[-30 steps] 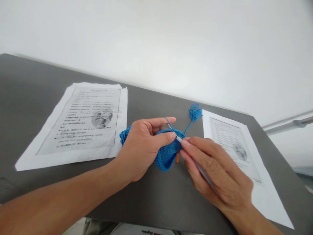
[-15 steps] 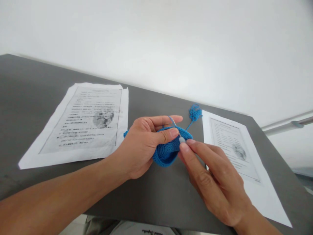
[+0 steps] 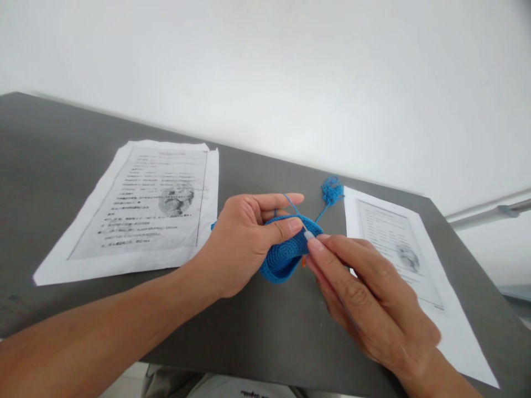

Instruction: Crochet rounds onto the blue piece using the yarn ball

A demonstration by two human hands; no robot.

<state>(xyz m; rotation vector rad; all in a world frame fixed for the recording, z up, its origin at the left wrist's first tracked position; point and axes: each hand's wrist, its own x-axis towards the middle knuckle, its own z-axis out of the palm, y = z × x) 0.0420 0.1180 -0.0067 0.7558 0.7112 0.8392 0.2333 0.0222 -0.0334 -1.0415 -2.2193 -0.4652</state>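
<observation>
Between my hands is a round, cupped piece of blue crochet work (image 3: 286,254), its spiral centre facing me. My left hand (image 3: 253,237) grips its upper left edge under the thumb, and a strand of blue yarn (image 3: 291,203) loops over the stretched index finger. My right hand (image 3: 360,293) pinches a crochet hook (image 3: 308,234) by its pale grey handle; the metal shaft reaches to the work's upper edge beside my left thumb. The hook's tip is hidden there. A small orange bit (image 3: 304,260) shows just below my right fingertips.
A tangle of blue yarn (image 3: 332,190) lies near the table's back edge, with a strand running to the work. Printed sheets lie at the left (image 3: 136,204) and right (image 3: 398,249) on the dark grey table (image 3: 265,337). A white wall (image 3: 265,83) stands behind it.
My right hand has turned slightly and shifted a little to the right with the hook. The orange bit has come into view below its fingers. My left index finger has drawn back slightly.
</observation>
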